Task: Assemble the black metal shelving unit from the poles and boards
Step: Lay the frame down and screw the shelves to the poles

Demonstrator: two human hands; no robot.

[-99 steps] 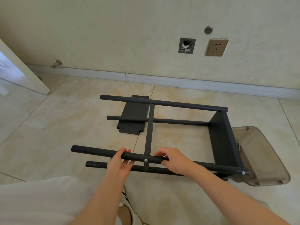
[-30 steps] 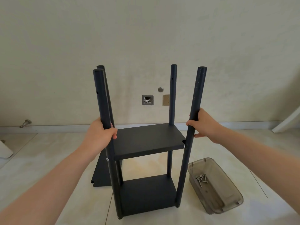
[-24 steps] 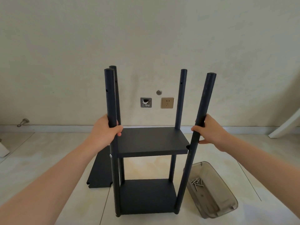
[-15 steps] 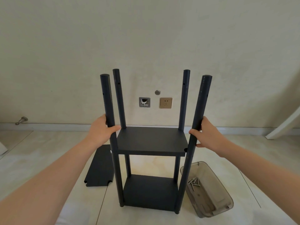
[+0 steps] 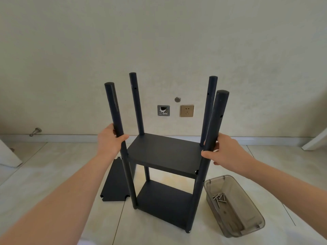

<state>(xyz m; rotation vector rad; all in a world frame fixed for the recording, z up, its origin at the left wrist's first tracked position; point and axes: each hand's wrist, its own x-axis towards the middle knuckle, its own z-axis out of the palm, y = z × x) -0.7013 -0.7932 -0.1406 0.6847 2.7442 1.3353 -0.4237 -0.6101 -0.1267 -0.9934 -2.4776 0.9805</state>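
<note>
- We find the room bright, under soft, even light whose source we cannot place; the pale wall (image 5: 159,41) is evenly lit.
- Shadows are faint: only a dim patch on the floor (image 5: 53,174) beneath the shelving unit (image 5: 164,152).
- Wide-angle distortion splays the poles (image 5: 115,110) outward and stretches the forearms (image 5: 283,188) towards the lower corners.
- The centre is sharp; the edges look slightly softer.

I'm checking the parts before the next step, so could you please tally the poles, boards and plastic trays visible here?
Upright poles: 4
Boards: 3, one lying loose
Plastic tray: 1
Total: 8
</note>
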